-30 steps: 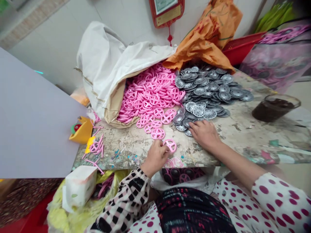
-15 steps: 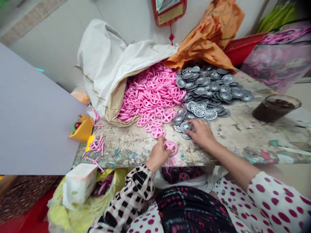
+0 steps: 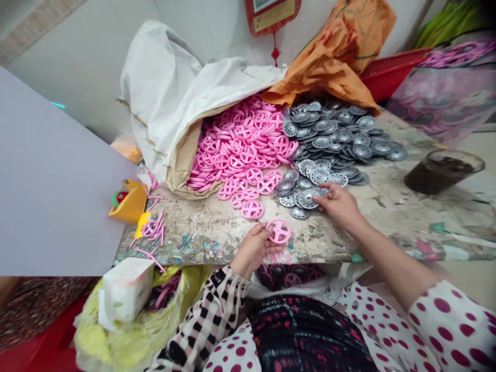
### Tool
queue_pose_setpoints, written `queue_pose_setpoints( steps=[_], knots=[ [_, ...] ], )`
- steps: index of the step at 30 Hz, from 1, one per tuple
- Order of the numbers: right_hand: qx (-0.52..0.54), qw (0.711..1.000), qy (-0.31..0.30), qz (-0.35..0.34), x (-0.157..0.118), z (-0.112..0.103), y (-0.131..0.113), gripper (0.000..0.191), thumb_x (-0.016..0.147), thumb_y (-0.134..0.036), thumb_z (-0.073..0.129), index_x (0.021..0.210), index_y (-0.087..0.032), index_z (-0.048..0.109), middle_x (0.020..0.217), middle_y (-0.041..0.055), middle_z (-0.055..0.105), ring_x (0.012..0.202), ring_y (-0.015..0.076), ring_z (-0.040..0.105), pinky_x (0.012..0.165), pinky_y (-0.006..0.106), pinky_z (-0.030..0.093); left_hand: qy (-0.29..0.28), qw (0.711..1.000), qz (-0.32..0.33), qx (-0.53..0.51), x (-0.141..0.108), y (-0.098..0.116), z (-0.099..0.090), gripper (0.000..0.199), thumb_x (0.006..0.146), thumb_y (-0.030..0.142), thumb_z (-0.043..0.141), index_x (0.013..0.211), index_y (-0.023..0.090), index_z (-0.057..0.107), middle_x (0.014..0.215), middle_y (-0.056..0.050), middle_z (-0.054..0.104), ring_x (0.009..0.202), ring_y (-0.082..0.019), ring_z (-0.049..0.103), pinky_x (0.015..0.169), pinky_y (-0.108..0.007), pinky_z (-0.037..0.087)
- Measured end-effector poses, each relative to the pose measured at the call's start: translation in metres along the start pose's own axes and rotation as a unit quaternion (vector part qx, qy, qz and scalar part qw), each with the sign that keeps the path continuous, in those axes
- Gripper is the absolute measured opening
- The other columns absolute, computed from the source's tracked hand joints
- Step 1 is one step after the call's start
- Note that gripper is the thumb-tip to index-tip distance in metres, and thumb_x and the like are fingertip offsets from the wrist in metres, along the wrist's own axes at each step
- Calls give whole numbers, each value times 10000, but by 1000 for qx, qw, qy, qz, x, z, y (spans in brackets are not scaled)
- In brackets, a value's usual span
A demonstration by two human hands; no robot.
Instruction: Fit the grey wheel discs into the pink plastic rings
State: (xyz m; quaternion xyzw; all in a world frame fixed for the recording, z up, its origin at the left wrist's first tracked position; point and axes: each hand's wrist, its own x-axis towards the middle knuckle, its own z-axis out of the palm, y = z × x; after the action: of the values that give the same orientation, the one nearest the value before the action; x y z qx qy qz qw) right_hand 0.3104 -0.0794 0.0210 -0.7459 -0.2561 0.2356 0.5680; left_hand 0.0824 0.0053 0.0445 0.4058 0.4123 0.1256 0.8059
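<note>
My left hand (image 3: 258, 247) is closed on the edge of a pink spoked plastic wheel (image 3: 278, 231), held upright near the table's front edge. My right hand (image 3: 339, 205) reaches in from the right, its thumb and fingertips pinched at the rim of a round grey hubcap-like disc (image 3: 309, 199). That disc lies over others at the front of a heap of grey discs (image 3: 321, 142). Left of this heap, many pink wheels (image 3: 240, 147) spill from the mouth of a white sack (image 3: 166, 108). One pink wheel pair (image 3: 252, 210) lies just beyond my left hand.
On the right stands a glass of dark liquid (image 3: 444, 171). An orange sack (image 3: 333, 62) lies behind the grey heap. Pink sticks (image 3: 153, 257) and a yellow holder (image 3: 129, 202) are at the left table edge. Below, a yellow plastic bag (image 3: 116, 336) holds a white box (image 3: 127, 289).
My left hand has turned and lifted the pink wheel more upright. My right hand has shifted right and slightly up, to the right rim of a grey disc; the discs there lie differently.
</note>
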Motion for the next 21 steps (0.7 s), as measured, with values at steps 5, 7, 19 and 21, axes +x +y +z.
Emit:
queue_pose_setpoints(
  steps=[5,7,19,21],
  knots=[
    [44,999,16,-26,-11,1,-7,408,649,-382,680,987,-173,587,541,-58,516,500,126,485,516,257,377,-2,999,-8,-49,1,-3,-1,197,801,241,622,948,164,517,784,-55,671,667,-161,683,663,-293,574],
    [43,998,-2,-53,-26,11,-11,360,668,-400,669,943,-175,610,569,-49,518,524,125,477,535,262,386,-13,998,1,-64,1,-3,1,218,795,258,644,947,161,522,818,-65,678,716,-164,688,704,-296,570],
    [-129,960,-54,-243,-97,52,-23,323,868,-348,497,1149,-203,565,997,91,550,914,221,547,784,346,461,-60,992,73,-80,-13,-11,13,402,672,344,763,953,214,507,897,7,622,722,-102,617,639,-239,550],
    [-135,961,-100,-221,-93,49,-26,300,868,-337,484,1123,-202,567,981,78,576,893,211,561,783,338,456,-70,992,74,-68,-14,-10,13,411,669,354,764,945,216,493,910,10,616,728,-102,621,635,-237,553]
  ],
)
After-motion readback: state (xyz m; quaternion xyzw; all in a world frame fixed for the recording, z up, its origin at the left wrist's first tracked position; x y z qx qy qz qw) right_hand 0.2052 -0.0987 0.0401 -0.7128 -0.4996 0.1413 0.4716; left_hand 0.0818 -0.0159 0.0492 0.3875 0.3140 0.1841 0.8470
